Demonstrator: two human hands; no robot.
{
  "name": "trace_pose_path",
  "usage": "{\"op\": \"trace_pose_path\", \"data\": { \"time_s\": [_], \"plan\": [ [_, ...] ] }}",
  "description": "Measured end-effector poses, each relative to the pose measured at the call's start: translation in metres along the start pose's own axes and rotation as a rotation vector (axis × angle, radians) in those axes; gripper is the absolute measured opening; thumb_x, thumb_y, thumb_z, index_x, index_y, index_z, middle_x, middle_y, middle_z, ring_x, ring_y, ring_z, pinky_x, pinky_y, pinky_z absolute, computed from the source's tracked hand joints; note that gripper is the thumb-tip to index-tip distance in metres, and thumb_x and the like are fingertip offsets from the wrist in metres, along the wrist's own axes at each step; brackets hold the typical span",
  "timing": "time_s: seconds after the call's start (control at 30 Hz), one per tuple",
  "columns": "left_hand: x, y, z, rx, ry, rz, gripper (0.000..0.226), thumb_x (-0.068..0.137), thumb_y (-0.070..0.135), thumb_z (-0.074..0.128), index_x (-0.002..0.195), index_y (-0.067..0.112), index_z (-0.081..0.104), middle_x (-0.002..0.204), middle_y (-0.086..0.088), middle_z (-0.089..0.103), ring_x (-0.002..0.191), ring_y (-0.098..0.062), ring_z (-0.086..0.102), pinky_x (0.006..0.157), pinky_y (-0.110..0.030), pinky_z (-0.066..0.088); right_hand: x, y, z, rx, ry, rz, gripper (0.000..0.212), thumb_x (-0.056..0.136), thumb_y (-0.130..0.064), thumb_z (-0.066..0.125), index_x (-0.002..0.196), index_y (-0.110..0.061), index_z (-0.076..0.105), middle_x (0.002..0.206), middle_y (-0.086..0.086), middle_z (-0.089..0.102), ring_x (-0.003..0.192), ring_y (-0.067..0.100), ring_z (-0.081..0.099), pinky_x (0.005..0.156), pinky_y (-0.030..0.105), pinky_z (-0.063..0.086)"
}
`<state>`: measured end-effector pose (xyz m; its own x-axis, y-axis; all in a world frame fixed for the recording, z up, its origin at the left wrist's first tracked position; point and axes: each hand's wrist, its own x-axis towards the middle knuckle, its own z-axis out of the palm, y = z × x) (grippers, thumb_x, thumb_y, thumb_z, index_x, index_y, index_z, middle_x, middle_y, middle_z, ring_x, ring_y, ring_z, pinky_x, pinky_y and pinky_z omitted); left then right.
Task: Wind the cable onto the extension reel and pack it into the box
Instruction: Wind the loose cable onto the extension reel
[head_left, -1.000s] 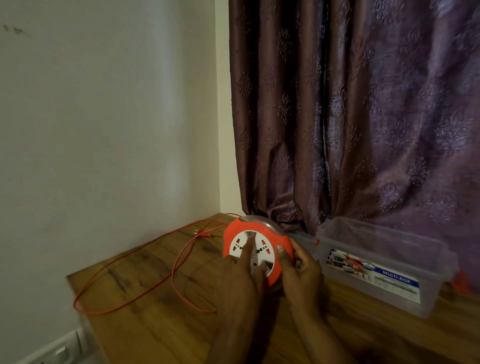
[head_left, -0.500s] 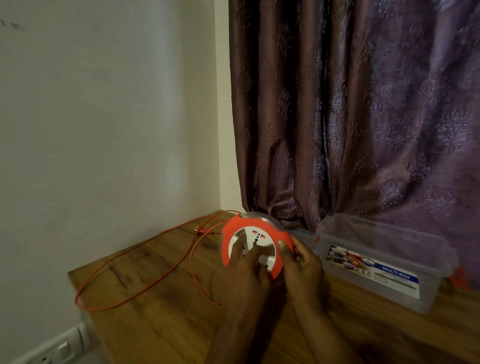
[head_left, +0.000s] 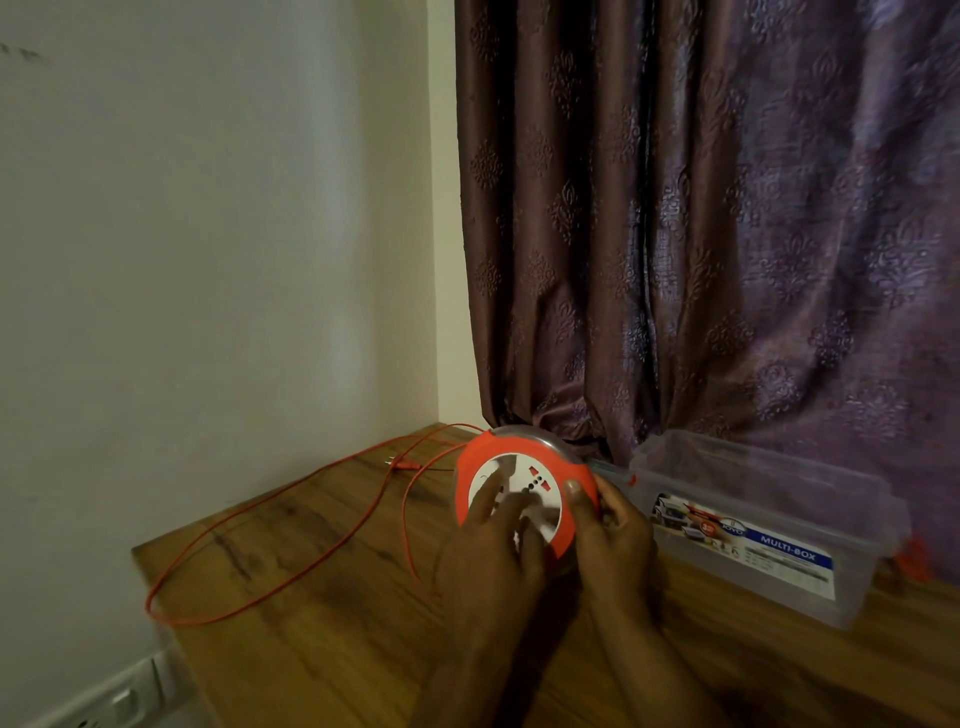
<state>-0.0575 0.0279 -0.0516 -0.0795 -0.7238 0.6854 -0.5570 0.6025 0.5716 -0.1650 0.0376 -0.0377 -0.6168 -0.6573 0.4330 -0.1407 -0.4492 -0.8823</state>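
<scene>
A round orange extension reel with a white socket face is held tilted above the wooden table. My left hand lies over the white face, its fingers pressing on it. My right hand grips the reel's right rim, thumb on the orange edge. The orange cable runs from the reel in a long loop across the table's left side. Its plug lies near the far corner. A clear plastic box with a blue "MULTI-BOX" label stands open to the right of the reel.
A white wall runs along the table's left edge, with a socket plate low at the bottom left. A purple patterned curtain hangs behind the reel and box. A small orange part shows beside the box's right end.
The cable loop on the table has shrunk and drawn toward the reel. My left fingers have shifted round the white face as it turns. The right hand keeps its hold.
</scene>
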Motion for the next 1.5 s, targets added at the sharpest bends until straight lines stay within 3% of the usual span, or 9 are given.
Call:
{"op": "trace_pose_path", "data": {
  "time_s": [0.07,0.17,0.27,0.47,0.7,0.8,1.1,1.27,1.5],
  "plan": [
    [0.001,-0.002,-0.001,-0.017,0.051,-0.068,0.037,0.092,0.042,0.047,0.128,0.032,0.049,0.143,0.004,0.043,0.114,-0.004,0.044,0.083,-0.004,0.031,0.001,-0.003,-0.002,0.002,0.024,-0.017,0.019,0.087,-0.024,0.065,0.105,-0.019,0.069,0.091,-0.003,0.072,0.075,-0.002,0.066,0.061,0.011,0.053],
    [0.001,-0.009,0.0,-0.034,-0.019,-0.183,0.056,0.09,0.049,0.048,0.141,0.032,0.031,0.146,0.001,0.04,0.119,-0.013,0.047,0.093,-0.022,0.041,0.001,-0.004,-0.002,0.016,0.044,-0.025,0.017,0.087,-0.021,0.065,0.104,-0.022,0.068,0.082,-0.011,0.068,0.067,-0.009,0.065,0.053,0.005,0.047],
    [0.0,-0.008,0.002,-0.026,-0.094,-0.182,0.062,0.088,0.056,0.045,0.143,0.041,0.019,0.144,0.0,0.042,0.117,-0.017,0.051,0.093,-0.035,0.049,-0.002,-0.003,0.001,-0.013,0.027,-0.035,0.018,0.087,-0.022,0.065,0.105,-0.026,0.067,0.086,-0.012,0.068,0.079,-0.002,0.065,0.063,0.015,0.055],
    [-0.001,-0.007,0.001,0.047,-0.087,-0.21,0.07,0.084,0.067,0.04,0.145,0.045,0.013,0.14,-0.003,0.047,0.118,-0.019,0.052,0.094,-0.036,0.047,-0.008,-0.005,0.005,-0.031,-0.012,-0.057,0.019,0.086,-0.024,0.067,0.095,-0.041,0.062,0.084,-0.028,0.062,0.072,-0.012,0.063,0.063,0.01,0.054],
    [0.004,-0.009,-0.003,0.155,-0.101,-0.244,0.072,0.083,0.07,0.039,0.145,0.038,0.021,0.138,-0.002,0.053,0.109,-0.019,0.059,0.088,-0.032,0.05,-0.009,0.003,0.006,-0.077,-0.028,-0.047,0.037,0.086,-0.028,0.066,0.121,-0.016,0.063,0.112,0.003,0.07,0.096,0.015,0.068,0.067,0.012,0.055],
    [0.004,-0.007,-0.005,0.125,-0.084,-0.257,0.068,0.085,0.063,0.044,0.145,0.036,0.025,0.137,-0.003,0.054,0.109,-0.02,0.06,0.088,-0.033,0.051,-0.01,0.003,0.007,-0.077,-0.028,-0.04,0.037,0.085,-0.029,0.067,0.12,-0.017,0.064,0.112,0.004,0.07,0.096,0.015,0.068,0.072,0.019,0.057],
    [0.006,0.003,-0.008,0.09,-0.09,-0.107,0.045,0.086,0.011,0.057,0.123,0.036,0.058,0.152,-0.002,0.032,0.137,-0.023,0.032,0.11,-0.036,0.031,-0.01,0.002,0.008,-0.056,-0.018,-0.012,0.033,0.086,-0.026,0.066,0.117,-0.016,0.066,0.104,0.001,0.071,0.079,-0.002,0.064,0.057,0.004,0.049],
    [0.004,0.002,-0.009,0.057,-0.062,-0.063,0.028,0.083,0.009,0.058,0.092,0.032,0.07,0.146,0.003,0.042,0.135,-0.02,0.036,0.105,-0.024,0.017,-0.01,0.003,0.009,-0.078,-0.018,-0.019,0.034,0.087,-0.028,0.065,0.118,-0.014,0.065,0.111,0.005,0.07,0.095,0.014,0.067,0.066,0.007,0.05],
    [0.007,0.002,-0.014,0.065,-0.139,-0.044,0.028,0.083,0.009,0.055,0.089,0.029,0.073,0.145,0.006,0.042,0.134,-0.015,0.038,0.105,-0.019,0.017,-0.011,0.004,0.004,-0.121,-0.022,-0.02,0.038,0.088,-0.032,0.062,0.122,-0.016,0.063,0.116,0.005,0.069,0.101,0.019,0.066,0.073,0.018,0.052]
  ]
}}
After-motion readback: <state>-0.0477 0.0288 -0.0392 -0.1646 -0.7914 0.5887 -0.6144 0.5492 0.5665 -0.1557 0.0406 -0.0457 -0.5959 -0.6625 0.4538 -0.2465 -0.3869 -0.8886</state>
